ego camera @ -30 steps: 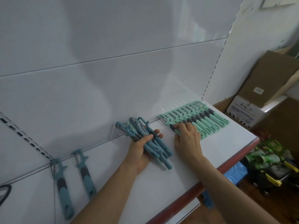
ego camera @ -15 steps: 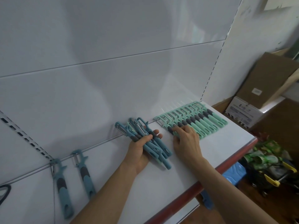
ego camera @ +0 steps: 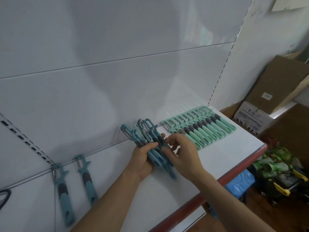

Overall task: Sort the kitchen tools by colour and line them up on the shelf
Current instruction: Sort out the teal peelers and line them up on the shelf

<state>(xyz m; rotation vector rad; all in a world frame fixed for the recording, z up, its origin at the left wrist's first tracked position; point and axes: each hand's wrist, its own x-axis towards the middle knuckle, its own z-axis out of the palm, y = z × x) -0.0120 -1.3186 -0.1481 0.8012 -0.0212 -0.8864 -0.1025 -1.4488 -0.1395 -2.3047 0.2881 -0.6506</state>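
Note:
Several mint-green peelers [ego camera: 205, 129] lie side by side in a row on the right part of the white shelf [ego camera: 230, 148], heads toward the back wall. My left hand [ego camera: 142, 158] grips a bundle of several dark teal peelers [ego camera: 150, 139] in the middle of the shelf. My right hand [ego camera: 182, 151] is at the right side of that bundle, its fingers spread and touching the teal handles. Two more teal peelers [ego camera: 62, 186] [ego camera: 86, 178] lie apart on the left of the shelf, heads at the back rail.
The shelf has a red front edge [ego camera: 209, 188] and a white back panel. To the right stand cardboard boxes [ego camera: 274, 87] and a white box [ego camera: 250, 119]. Toys and a blue item [ego camera: 240, 183] lie on the floor below. A dark loop [ego camera: 4, 196] shows at the far left.
My right hand left the left end of the mint-green row and moved left to the teal bundle held by my left hand. The left hand stayed in place.

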